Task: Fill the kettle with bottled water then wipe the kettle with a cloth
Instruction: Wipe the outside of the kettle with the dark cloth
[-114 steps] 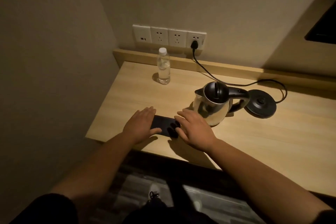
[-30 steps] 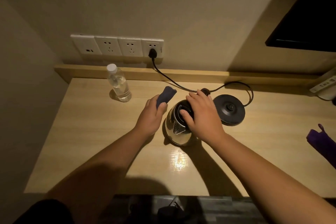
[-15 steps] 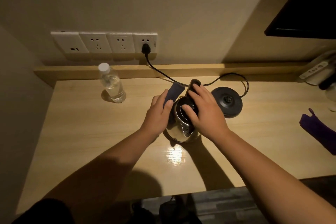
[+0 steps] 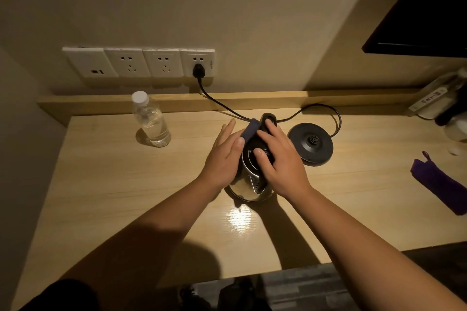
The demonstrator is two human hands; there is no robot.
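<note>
A hotel-style guest room: beyond the person's hands [image 4: 252, 159], a row of wall sockets [image 4: 139, 63] sits above a built-in wooden desk [image 4: 113, 197], with an electric kettle base [image 4: 311, 144] to their right and bottled water [image 4: 151, 120] to their left.

Bare forearms, left hand [image 4: 222, 159] and right hand [image 4: 280, 161] ungloved; black short sleeve [image 4: 58, 295] at lower left.
</note>
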